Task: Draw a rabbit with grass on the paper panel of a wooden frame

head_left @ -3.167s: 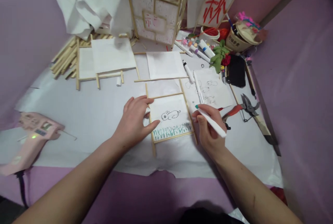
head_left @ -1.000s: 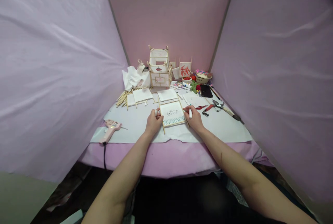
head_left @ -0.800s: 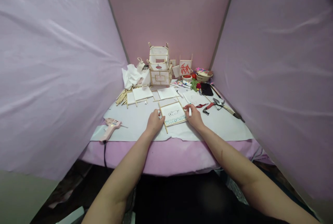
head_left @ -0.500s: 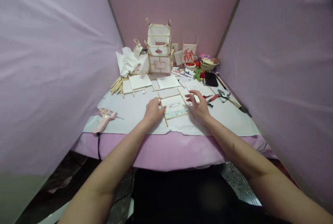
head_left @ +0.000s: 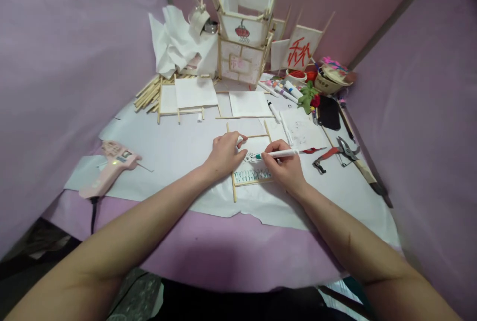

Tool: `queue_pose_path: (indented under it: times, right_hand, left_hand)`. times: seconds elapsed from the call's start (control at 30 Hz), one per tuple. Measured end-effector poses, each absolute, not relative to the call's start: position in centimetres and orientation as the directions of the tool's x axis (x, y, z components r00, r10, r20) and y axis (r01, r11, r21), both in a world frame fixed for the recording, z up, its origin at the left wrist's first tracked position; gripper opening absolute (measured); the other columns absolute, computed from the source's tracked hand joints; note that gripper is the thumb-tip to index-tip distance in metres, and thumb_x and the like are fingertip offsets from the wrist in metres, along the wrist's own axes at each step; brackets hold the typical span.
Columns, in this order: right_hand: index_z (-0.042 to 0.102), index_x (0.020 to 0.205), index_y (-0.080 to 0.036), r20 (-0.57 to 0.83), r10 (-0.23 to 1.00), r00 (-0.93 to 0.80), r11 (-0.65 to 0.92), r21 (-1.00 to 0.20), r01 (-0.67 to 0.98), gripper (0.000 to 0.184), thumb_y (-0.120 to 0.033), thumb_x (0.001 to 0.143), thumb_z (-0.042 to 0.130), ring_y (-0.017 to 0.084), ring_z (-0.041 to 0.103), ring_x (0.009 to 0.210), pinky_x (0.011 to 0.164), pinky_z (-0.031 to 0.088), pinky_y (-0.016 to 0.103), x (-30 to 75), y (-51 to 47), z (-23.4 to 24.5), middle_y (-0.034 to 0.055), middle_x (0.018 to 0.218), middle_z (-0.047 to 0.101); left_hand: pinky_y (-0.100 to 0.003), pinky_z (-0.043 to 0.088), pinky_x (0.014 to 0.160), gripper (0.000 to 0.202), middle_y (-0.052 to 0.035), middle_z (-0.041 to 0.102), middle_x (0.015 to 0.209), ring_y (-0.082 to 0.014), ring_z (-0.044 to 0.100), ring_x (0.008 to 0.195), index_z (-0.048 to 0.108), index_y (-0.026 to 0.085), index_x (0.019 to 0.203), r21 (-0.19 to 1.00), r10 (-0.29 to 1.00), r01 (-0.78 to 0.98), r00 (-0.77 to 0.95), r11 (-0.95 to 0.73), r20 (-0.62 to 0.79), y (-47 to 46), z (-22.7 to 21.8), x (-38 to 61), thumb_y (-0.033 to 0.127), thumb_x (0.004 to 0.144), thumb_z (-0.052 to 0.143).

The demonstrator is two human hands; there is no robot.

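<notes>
In the head view, the right hand [head_left: 286,169] is closed around a white marker [head_left: 281,153], its green tip at the rabbit drawing [head_left: 249,158] on the stick-framed panel [head_left: 253,168], which lies on the tabletop [head_left: 179,142] between both hands. The left hand [head_left: 224,153], partly curled, holds a small white piece [head_left: 239,139] (cap-like) over the panel's left edge.

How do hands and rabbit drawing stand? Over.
Right hand: holding marker over rabbit drawing. Left hand: holding white cap at frame. Hands partly hide frame.
</notes>
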State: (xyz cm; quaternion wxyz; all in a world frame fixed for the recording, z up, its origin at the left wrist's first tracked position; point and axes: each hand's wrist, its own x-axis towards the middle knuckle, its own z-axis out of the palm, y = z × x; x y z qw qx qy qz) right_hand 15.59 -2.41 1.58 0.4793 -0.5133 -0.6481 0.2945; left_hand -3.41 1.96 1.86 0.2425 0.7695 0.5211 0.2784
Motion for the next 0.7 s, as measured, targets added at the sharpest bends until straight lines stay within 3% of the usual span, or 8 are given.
queue_pose_path:
  times: [0.27,0.4,0.57,0.7]
  right_hand:
    - [0.056,0.077,-0.021,0.404,0.912,-0.072,0.387,-0.786,0.481,0.013,-0.02,0.086,0.066,0.008,0.045,0.045,0.046,0.036,0.021,15.9,-3.2,1.1,-0.0076,0.057,0.053]
    - [0.057,0.078,-0.021,0.469,0.869,-0.157,0.475,-0.703,0.529,0.012,-0.016,0.087,0.064,0.008,0.049,0.049,0.049,0.039,0.022,15.9,-3.3,1.5,-0.0061,0.06,0.055]
    - [0.058,0.082,-0.02,0.506,0.833,-0.224,0.535,-0.632,0.56,0.011,-0.012,0.086,0.064,0.01,0.057,0.057,0.054,0.044,0.023,15.8,-3.1,1.8,-0.0025,0.066,0.062]
    - [0.06,0.086,-0.02,0.499,0.837,-0.223,0.532,-0.65,0.542,0.01,-0.011,0.086,0.065,0.012,0.06,0.061,0.058,0.047,0.026,15.8,-3.1,1.3,-0.0007,0.07,0.065]
  left_hand:
    - [-0.045,0.04,0.101,0.035,-0.0048,0.067,0.101,-0.027,0.056,0.12,0.058,0.019,0.119,0.659,0.92,0.648,0.336,-0.383,0.204,2.0,1.0,-4.2,0.012,0.085,0.067]
    - [-0.049,0.039,0.103,0.037,-0.009,0.067,0.119,-0.0289,0.051,0.129,0.055,0.017,0.121,0.622,0.896,0.658,0.402,-0.425,0.186,1.9,0.9,-4.2,0.013,0.086,0.067]
    - [-0.05,0.038,0.104,0.038,-0.0097,0.068,0.122,-0.0307,0.049,0.133,0.054,0.016,0.121,0.612,0.891,0.67,0.432,-0.421,0.14,2.0,0.9,-4.3,0.013,0.086,0.068]
    - [-0.049,0.037,0.104,0.034,-0.0088,0.068,0.124,-0.0303,0.051,0.132,0.055,0.017,0.116,0.604,0.894,0.675,0.42,-0.423,0.157,2.0,0.6,-4.3,0.012,0.085,0.068]
